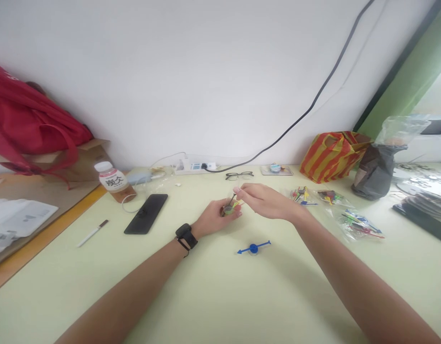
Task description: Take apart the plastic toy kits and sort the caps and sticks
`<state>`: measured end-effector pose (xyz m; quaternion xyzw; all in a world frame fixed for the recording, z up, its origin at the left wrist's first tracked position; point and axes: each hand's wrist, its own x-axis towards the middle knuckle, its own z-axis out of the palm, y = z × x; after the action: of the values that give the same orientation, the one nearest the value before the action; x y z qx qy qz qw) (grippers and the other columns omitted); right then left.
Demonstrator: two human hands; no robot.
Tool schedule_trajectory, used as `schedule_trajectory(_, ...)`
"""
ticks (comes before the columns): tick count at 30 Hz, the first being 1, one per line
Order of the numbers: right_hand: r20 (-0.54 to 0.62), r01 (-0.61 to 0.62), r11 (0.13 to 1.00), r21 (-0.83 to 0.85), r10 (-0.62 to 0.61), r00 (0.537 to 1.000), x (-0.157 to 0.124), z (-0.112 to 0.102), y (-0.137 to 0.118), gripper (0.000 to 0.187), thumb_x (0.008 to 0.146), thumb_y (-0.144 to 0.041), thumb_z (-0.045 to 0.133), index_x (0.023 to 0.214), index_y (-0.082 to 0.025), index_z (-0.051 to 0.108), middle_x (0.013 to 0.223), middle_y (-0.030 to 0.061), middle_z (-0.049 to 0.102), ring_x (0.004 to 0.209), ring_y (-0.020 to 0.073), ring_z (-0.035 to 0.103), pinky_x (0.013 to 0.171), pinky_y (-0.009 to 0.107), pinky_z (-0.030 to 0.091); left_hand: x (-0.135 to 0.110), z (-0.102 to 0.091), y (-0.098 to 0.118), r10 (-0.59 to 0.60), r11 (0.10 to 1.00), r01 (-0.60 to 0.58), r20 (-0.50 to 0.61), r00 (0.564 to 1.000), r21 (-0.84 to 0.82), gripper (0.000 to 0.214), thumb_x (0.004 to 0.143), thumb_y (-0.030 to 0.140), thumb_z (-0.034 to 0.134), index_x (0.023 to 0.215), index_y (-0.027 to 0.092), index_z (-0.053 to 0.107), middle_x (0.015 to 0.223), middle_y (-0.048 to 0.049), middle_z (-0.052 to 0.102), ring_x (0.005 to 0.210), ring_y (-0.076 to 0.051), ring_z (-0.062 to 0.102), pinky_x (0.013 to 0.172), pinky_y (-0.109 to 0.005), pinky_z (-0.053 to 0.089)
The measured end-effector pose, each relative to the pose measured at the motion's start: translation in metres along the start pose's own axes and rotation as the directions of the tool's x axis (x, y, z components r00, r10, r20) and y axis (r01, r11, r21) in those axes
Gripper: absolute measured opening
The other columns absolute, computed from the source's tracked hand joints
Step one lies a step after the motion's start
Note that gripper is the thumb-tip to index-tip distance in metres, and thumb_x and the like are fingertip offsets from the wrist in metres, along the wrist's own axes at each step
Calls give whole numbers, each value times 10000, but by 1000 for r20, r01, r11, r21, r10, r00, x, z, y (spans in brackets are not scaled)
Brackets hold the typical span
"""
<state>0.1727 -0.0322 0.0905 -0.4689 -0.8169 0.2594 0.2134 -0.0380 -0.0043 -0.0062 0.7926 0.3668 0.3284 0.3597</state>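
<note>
My left hand [215, 217], with a black watch on its wrist, is closed around a small clear plastic bag [227, 209] of coloured plastic pieces. Yellow, green and red bits show between the fingers. My right hand [263, 199] reaches over from the right, thumb and fingertips pinched together just above the bag. A thin black piece [233, 197] sticks up right below those fingertips; whether they grip it or the bag's edge I cannot tell. Nearer to me, a blue arrow spinner [254, 248] on a round base lies on the table.
Bags of coloured spinner parts [360, 224] lie at right, before a striped bag [331, 155] and a dark bag [374, 172]. At left are a phone [146, 214], a bottle [115, 182] and a pen [93, 233]. Glasses [239, 176] and a power strip [195, 166] sit near the wall.
</note>
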Motion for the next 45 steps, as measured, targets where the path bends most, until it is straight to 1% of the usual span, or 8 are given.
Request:
schedule_trajectory(5,-41,73,994,85,-69,997,1,-1,0,612,1056,-653,277,1004,-218,704,1035,74,684,900,221,622,756,340,485,0,0,-3,-10,1000,10,4,1000,-12,365,926,543,646,924,178,645,769,18,491,658,-119,388,599,-247,341)
schedule_trajectory(11,10,98,985,140,-101,995,4,1,0,601,1059,-625,301,950,-205,717,988,70,684,812,199,624,722,332,482,0,1,-2,9,1000,-9,18,1000,-3,368,947,539,620,903,174,644,753,19,448,661,-124,367,586,-251,314)
schedule_trajectory(19,-242,-100,995,-25,91,966,6,-3,-3,666,1028,-673,314,691,-186,619,626,27,542,601,176,509,604,325,350,1,0,-1,21,998,-20,-11,1000,66,361,952,530,614,923,178,693,738,11,526,633,-127,379,577,-262,298)
schedule_trajectory(25,-138,-206,957,-203,181,974,1,3,-4,662,1032,-662,324,554,-214,416,561,49,514,564,193,506,591,328,320,2,1,-2,37,999,-36,-17,999,36,343,936,486,655,1091,187,721,899,-28,678,732,-161,523,643,-263,392)
schedule_trajectory(32,-113,-47,995,-89,37,993,1,-9,0,620,1045,-645,315,705,-202,585,678,32,581,683,199,563,636,310,367,2,-2,-2,49,998,-48,-36,998,38,320,962,487,633,1054,195,727,828,1,646,695,-141,491,633,-266,377)
schedule_trajectory(36,-110,105,993,-52,-110,988,1,-15,4,500,1047,-571,405,798,-208,640,777,15,637,682,160,545,624,290,365,5,-2,-4,10,995,-17,-70,998,-98,392,947,512,654,1157,189,724,969,-43,718,804,-174,601,687,-274,466)
schedule_trajectory(41,-164,140,990,-13,-140,976,5,-15,12,291,1013,-415,526,886,-199,672,786,10,666,647,137,551,612,275,398,5,-1,-6,-139,937,161,92,986,-309,660,809,519,816,1356,205,620,1087,-102,741,790,-201,680,518,-231,480)
schedule_trajectory(45,-285,245,969,14,-231,930,7,-17,10,287,1013,-390,522,840,-194,641,811,32,678,740,162,584,659,281,440,5,-1,-7,-138,906,191,163,977,-377,686,740,447,894,1320,188,634,1148,-131,731,893,-233,712,617,-263,535)
